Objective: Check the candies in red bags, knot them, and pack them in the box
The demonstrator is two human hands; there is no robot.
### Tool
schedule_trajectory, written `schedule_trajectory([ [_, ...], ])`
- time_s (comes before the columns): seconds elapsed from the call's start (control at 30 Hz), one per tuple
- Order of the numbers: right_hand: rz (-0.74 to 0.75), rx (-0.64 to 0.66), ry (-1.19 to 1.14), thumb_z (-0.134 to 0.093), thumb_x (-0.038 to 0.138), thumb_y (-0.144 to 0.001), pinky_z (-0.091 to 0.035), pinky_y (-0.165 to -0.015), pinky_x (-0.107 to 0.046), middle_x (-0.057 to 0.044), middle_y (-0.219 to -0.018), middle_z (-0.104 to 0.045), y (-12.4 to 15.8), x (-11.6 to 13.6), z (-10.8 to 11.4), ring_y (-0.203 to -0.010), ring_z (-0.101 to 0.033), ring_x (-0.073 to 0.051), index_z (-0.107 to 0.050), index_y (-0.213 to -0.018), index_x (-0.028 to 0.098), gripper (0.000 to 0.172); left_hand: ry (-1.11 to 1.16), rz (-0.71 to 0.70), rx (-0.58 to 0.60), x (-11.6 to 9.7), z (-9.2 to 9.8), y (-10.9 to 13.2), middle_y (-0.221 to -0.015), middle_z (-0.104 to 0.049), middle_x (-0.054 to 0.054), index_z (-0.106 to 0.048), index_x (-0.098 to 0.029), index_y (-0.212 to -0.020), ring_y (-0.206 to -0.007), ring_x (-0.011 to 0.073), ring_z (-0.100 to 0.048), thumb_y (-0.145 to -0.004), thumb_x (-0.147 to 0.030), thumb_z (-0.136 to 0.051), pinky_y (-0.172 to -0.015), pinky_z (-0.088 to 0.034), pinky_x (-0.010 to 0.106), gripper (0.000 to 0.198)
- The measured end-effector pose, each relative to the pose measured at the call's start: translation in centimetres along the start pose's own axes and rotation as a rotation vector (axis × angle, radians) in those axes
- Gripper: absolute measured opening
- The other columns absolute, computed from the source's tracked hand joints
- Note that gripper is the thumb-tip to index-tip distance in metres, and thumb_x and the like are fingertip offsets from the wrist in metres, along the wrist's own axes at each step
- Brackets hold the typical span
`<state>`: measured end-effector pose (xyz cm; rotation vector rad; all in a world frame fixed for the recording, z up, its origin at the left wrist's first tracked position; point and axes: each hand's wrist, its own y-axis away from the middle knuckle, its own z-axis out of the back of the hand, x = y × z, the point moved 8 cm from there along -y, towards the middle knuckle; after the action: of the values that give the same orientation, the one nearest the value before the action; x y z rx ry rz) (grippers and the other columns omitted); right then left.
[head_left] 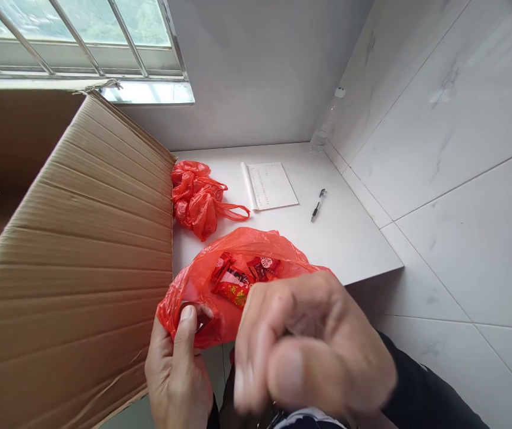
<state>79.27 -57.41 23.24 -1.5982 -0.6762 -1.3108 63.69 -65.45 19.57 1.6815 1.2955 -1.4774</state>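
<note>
My left hand (180,369) grips the left rim of an open red plastic bag (242,241), thumb inside and fingers behind the film. Several small red wrapped packets (236,283) with gold and black print lie inside the bag. In front of the bag's right side is my right hand (314,339), close to the camera and partly blurred. Its fingers are curled in and the thumb is bent toward them; whatever they may hold is hidden. That hand covers part of the bag's front and right side.
A large open cardboard box (90,226) stands on the left. Knotted red plastic bags (200,199) lie against it on the white table (349,238). Farther back are a notepad (274,185), a pen (318,205) and a clear bottle (325,128) by the tiled wall (452,149).
</note>
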Motion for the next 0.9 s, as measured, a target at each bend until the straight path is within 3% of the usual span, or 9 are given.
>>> schedule_trajectory([
  [0.1, -0.012, -0.008, 0.005, -0.061, 0.046, -0.093, -0.054, -0.069, -0.026, -0.001, -0.082, -0.075, -4.3, -1.6, 1.7, -0.075, -0.069, -0.015, -0.07, -0.08, 0.021, 0.029, 0.036, -0.018, -0.006, 0.4, 0.4, -0.1, -0.095, -0.076, 0.001, -0.074, -0.023, -0.113, -0.093, 0.021, -0.069, -0.082, -0.041, -0.076, -0.084, -0.056, 0.029, 0.036],
  [0.27, -0.118, -0.11, 0.722, -0.056, 0.031, -0.096, -0.048, -0.076, -0.028, -0.002, -0.093, -0.075, -7.3, -7.7, 3.5, -0.085, -0.069, -0.017, -0.069, -0.098, 0.021, 0.017, 0.029, 0.012, -0.015, 0.8, 0.8, 0.0, -0.097, -0.076, 0.001, -0.073, -0.025, -0.12, -0.093, 0.0199, -0.069, -0.084, -0.042, -0.075, -0.085, -0.056, 0.028, 0.04],
  [0.37, -0.176, -0.116, 0.954, -0.053, 0.028, -0.097, -0.048, -0.081, -0.032, -0.007, -0.105, -0.074, -7.5, -10.2, 3.6, -0.1, -0.068, -0.023, -0.067, -0.111, 0.021, 0.021, 0.036, 0.011, -0.011, 0.8, 0.9, 0.1, -0.102, -0.076, 0.002, -0.071, -0.026, -0.125, -0.096, 0.0199, -0.069, -0.085, -0.042, -0.073, -0.084, -0.056, 0.026, 0.042],
  [0.53, -0.187, -0.072, 1.046, -0.059, 0.025, -0.092, -0.049, -0.086, -0.038, -0.012, -0.118, -0.07, -7.7, -11.5, 3.0, -0.111, -0.063, -0.03, -0.06, -0.132, 0.019, 0.04, 0.038, 0.008, 0.016, 0.8, 0.8, 0.2, -0.11, -0.075, 0.002, -0.069, -0.027, -0.128, -0.103, 0.0206, -0.068, -0.088, -0.041, -0.07, -0.084, -0.056, 0.025, 0.042],
  [0.73, -0.202, -0.14, 1.102, -0.056, 0.025, -0.093, -0.051, -0.082, -0.039, -0.011, -0.113, -0.07, -7.5, -11.7, 3.6, -0.106, -0.065, -0.03, -0.058, -0.132, 0.02, 0.039, 0.029, 0.017, 0.019, 1.1, 1.0, 0.1, -0.11, -0.075, 0.001, -0.067, -0.027, -0.131, -0.099, 0.0192, -0.069, -0.089, -0.041, -0.07, -0.08, -0.056, 0.022, 0.045],
  [0.9, -0.195, -0.21, 1.137, -0.053, 0.029, -0.095, -0.05, -0.09, -0.042, -0.016, -0.13, -0.064, -7.6, -12.2, 4.7, -0.114, -0.064, -0.032, -0.05, -0.14, 0.016, 0.047, 0.034, 0.011, 0.044, 0.9, 0.7, 0.1, -0.111, -0.075, 0.002, -0.067, -0.027, -0.132, -0.105, 0.0203, -0.068, -0.09, -0.04, -0.069, -0.081, -0.056, 0.022, 0.044],
])
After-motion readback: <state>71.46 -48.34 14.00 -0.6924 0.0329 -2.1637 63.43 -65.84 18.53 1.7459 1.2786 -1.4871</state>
